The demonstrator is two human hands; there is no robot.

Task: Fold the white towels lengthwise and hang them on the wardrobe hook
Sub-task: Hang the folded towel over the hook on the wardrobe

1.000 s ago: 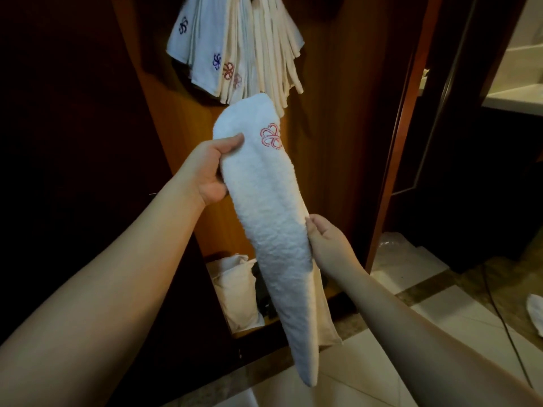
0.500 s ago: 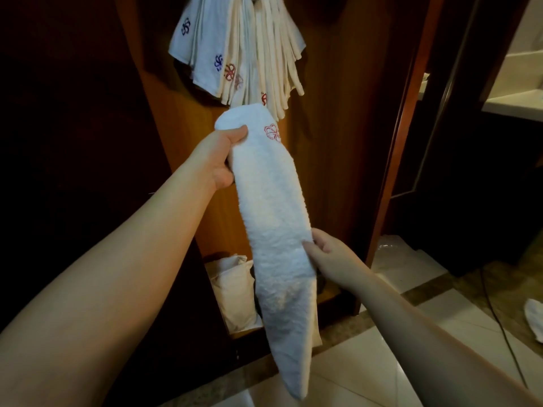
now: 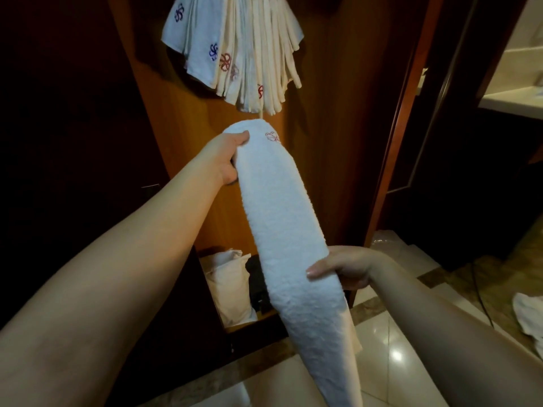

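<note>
A long white terry towel folded into a narrow strip (image 3: pixel 282 230) hangs slantwise before an orange-brown wooden wardrobe panel (image 3: pixel 329 142); the left hand (image 3: pixel 223 158) grips its upper end, thumb curled over the top; the right hand (image 3: pixel 343 270) pinches its lower part, thumb on the front; above hangs a bunch of folded white embroidered towels (image 3: pixel 235 54); below lie glossy pale floor tiles (image 3: pixel 390 356); a crumpled white cloth (image 3: pixel 529 315) lies on the floor at right.

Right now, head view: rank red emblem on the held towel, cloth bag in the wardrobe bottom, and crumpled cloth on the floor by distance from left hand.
From the left hand:
1. Red emblem, just right of the thumb.
2. Cloth bag, below, in the wardrobe.
3. Crumpled cloth, far right on the floor.
</note>
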